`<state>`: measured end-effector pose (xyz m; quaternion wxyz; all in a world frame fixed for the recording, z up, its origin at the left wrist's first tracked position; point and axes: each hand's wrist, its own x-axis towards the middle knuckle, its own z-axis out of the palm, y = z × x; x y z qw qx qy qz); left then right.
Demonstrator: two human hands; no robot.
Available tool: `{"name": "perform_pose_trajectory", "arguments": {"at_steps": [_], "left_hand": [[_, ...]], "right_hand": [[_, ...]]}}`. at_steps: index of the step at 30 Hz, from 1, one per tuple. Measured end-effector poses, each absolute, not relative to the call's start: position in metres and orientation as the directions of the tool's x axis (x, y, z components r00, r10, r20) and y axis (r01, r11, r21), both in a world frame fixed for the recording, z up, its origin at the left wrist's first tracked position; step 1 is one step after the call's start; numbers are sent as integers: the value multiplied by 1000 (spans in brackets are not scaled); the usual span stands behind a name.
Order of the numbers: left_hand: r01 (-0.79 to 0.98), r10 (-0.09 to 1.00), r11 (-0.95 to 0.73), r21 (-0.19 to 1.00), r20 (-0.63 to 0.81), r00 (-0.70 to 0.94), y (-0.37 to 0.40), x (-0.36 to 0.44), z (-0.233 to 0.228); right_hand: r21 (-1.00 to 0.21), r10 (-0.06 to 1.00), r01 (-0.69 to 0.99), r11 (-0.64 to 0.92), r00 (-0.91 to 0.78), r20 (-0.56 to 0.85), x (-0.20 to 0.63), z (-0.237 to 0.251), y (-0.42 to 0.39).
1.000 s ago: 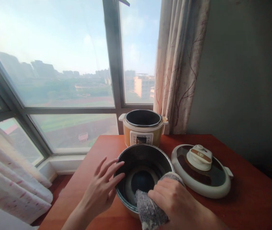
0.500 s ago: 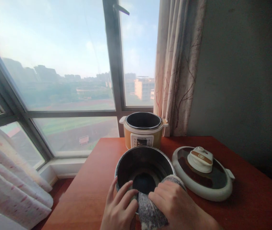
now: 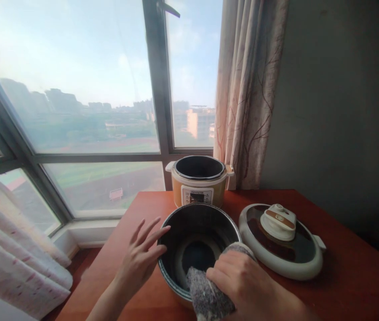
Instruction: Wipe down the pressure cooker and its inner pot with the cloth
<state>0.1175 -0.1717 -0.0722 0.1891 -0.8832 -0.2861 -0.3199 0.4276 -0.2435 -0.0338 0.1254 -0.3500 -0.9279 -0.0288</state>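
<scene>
In the head view a dark inner pot [image 3: 179,232] stands on the red-brown table, its mouth facing up. My right hand [image 3: 239,278] grips a grey cloth [image 3: 207,292] bunched over the pot's near right rim. Part of that cloth hangs into the pot, and the palm hides the rest. At the pot's left rim is my left hand [image 3: 142,252], fingers spread and holding nothing. Its fingertips are close to the rim; whether they touch it I cannot tell.
Behind the pot sits a yellow and white cooker body [image 3: 179,189] with a control panel. A glass lid [image 3: 252,227] with a white rim and knob lies on the right of the table [image 3: 109,276]. Windows [image 3: 92,89] and curtains [image 3: 246,89] border the far side.
My left hand has moved left, away from the cloth and the near rim, and its fingers have spread. The right hand keeps its hold on the cloth in nearly the same place.
</scene>
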Motion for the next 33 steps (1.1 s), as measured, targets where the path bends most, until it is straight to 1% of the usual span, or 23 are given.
{"name": "perform_pose_trajectory", "arguments": {"at_steps": [2, 6, 8, 12, 15, 18, 20, 23, 27, 31, 33], "left_hand": [[613, 396, -783, -104, 677, 621, -165, 116, -74], [658, 481, -753, -10, 674, 560, -168, 123, -79], [681, 503, -732, -8, 668, 548, -174, 125, -81], [739, 521, -672, -43, 681, 513, -193, 130, -87], [740, 480, -659, -130, 685, 548, -214, 141, -85], [662, 378, -709, -243, 662, 647, -236, 160, -77], [625, 322, -734, -266, 673, 665, -247, 174, -71], [636, 306, -734, -237, 721, 622, -255, 186, -66], [663, 356, -728, -177, 728, 586, -256, 187, -69], [668, 416, -734, -120, 699, 582, -252, 180, -71], [653, 426, -752, -89, 690, 585, -245, 175, -71]], "right_hand": [[-50, 645, 656, 753, -722, 251, 429, -34, -243], [-73, 652, 659, 748, -711, 263, 430, -37, -242], [-69, 656, 664, 744, -707, 265, 429, -39, -242], [-64, 658, 669, 740, -701, 277, 428, -42, -243], [-74, 662, 673, 736, -692, 289, 427, -43, -243], [-91, 672, 678, 730, -686, 279, 426, -43, -243], [-98, 682, 684, 723, -682, 265, 426, -44, -243], [-106, 683, 684, 722, -679, 269, 426, -44, -244], [-105, 673, 676, 729, -680, 291, 426, -43, -245], [-95, 660, 667, 739, -689, 299, 428, -42, -244], [-91, 664, 671, 736, -690, 286, 429, -42, -243]]}}
